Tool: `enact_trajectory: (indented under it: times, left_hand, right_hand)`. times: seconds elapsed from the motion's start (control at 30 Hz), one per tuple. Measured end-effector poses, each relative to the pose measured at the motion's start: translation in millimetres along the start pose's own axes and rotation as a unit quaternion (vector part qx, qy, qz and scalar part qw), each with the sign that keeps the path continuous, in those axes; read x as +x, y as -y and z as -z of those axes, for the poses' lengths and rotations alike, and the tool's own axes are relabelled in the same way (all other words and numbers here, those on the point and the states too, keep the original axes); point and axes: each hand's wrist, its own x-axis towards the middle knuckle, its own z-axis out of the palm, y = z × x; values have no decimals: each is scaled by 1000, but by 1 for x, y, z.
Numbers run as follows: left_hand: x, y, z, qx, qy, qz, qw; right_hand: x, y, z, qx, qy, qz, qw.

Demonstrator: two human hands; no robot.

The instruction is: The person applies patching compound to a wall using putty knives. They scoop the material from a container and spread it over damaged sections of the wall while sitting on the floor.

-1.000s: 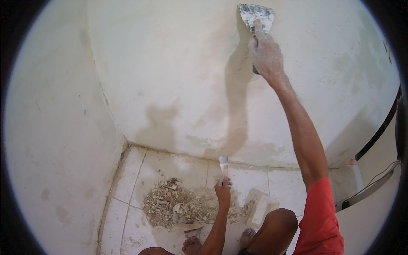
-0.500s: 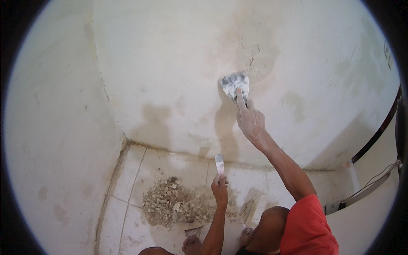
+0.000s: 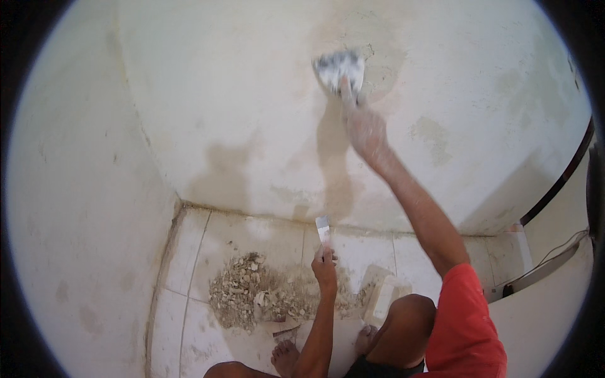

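Note:
My right hand is closed round the handle of a wide putty knife, with a finger stretched along its blade. White and grey filler smears cover that blade, which lies at the wall beside a rough, cracked patch; whether it touches is hard to tell because of blur. Lower down, my left hand grips a narrow putty knife upright, its blade pointing up, above the floor and apart from the wall.
A heap of plaster rubble lies on the tiled floor by my bare foot. Near my right knee sits a pale box-shaped thing. At the right, a cable runs along a ledge. Two walls meet at the left.
My right hand has moved up the wall with the wide putty knife. The left hand still holds the narrow knife in nearly the same place. The view has shifted slightly.

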Motion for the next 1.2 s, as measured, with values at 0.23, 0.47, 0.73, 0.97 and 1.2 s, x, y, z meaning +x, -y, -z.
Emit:
enact_trajectory:
  times: [0.23,0.47,0.73,0.97,1.2]
  left_hand:
    - [-2,-1,4,4,-11,1,1000]
    - [2,12,9,18,-7,-6,1000]
    - [2,18,-1,17,-10,-22,1000]
    - [0,14,2,10,-12,13,1000]
    - [0,20,-4,14,-11,14,1000]
  right_hand:
    - [-125,-25,-24,14,146,-16,989]
    - [-13,-51,71,68,-78,-35,994]
    - [47,-67,72,64,-131,-32,989]
    - [-28,-57,25,31,-45,-4,999]
    - [-113,-61,9,9,120,-30,992]
